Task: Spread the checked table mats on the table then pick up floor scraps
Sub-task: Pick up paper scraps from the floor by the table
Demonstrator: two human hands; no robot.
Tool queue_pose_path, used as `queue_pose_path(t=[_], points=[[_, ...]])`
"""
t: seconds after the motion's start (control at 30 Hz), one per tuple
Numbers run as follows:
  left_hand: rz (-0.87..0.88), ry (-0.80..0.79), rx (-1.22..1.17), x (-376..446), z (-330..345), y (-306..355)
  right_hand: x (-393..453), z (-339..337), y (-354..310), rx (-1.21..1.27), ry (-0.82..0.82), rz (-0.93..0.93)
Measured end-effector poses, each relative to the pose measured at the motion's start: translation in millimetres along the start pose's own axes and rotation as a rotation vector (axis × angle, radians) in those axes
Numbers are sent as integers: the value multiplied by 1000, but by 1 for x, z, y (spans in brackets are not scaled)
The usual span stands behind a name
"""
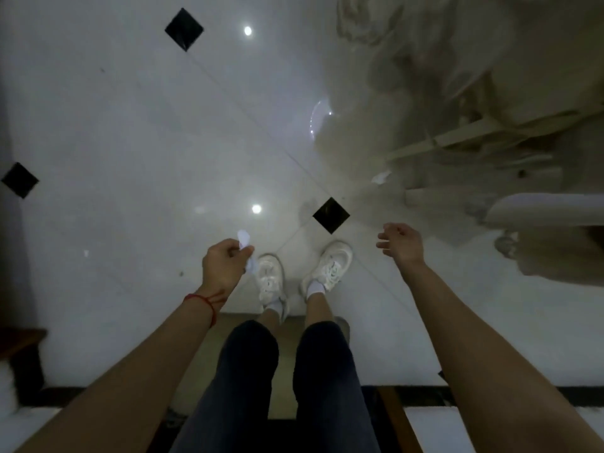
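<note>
- Holding white paper scraps pinched in my left hand, so pickup's underway.
- Right hand loosely curled, empty.
- One scrap left near the furniture; mats aren't visible.

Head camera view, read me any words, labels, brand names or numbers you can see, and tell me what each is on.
None can be read.
White shoes: no logo or lettering legible.
Paper scraps held in the left hand: no print visible.
White scrap on the floor: too small and blurred to tell.
</note>
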State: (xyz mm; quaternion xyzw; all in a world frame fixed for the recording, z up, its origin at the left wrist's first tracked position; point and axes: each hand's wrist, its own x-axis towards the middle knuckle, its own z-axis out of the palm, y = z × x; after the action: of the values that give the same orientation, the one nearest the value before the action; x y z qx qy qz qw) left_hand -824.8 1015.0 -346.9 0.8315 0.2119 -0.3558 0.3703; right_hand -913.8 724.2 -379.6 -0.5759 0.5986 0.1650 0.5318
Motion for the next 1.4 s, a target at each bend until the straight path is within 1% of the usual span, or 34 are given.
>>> queue_pose_path(t=[0.13, 0.3, 0.37, 0.43, 0.5, 0.57, 0.6, 0.73, 0.83, 0.87, 0.97, 1.07, 1.23, 1.4], points=[[1, 7, 58, 55, 39, -18, 77, 29, 18, -118, 6, -63], [21, 3, 156, 133, 93, -54, 188, 64, 41, -422, 70, -118], [30, 11, 210, 165, 113, -67, 234, 75, 48, -491, 110, -141], [25, 9, 214, 194, 130, -80, 273, 84, 56, -537, 157, -195], [29, -9, 220, 219, 145, -94, 306, 93, 61, -536, 206, -293], [47, -31, 243, 241, 157, -107, 335, 103, 69, -533, 206, -393], [61, -34, 258, 250, 163, -114, 352, 107, 74, -540, 206, -409], [75, -52, 320, 267, 177, -143, 393, 127, 99, -645, 246, -323], [65, -87, 367, 261, 178, -162, 389, 145, 106, -605, 363, -304], [65, -96, 377, 257, 178, -167, 385, 148, 111, -615, 349, -332], [54, -115, 397, 245, 175, -176, 365, 153, 129, -790, 166, -416], [40, -118, 395, 232, 166, -173, 343, 161, 135, -829, 70, -499], [68, -92, 360, 209, 138, -146, 290, 171, 118, -743, -12, -557], [136, -68, 301, 175, 98, -104, 222, 165, 95, -638, 18, -546]])
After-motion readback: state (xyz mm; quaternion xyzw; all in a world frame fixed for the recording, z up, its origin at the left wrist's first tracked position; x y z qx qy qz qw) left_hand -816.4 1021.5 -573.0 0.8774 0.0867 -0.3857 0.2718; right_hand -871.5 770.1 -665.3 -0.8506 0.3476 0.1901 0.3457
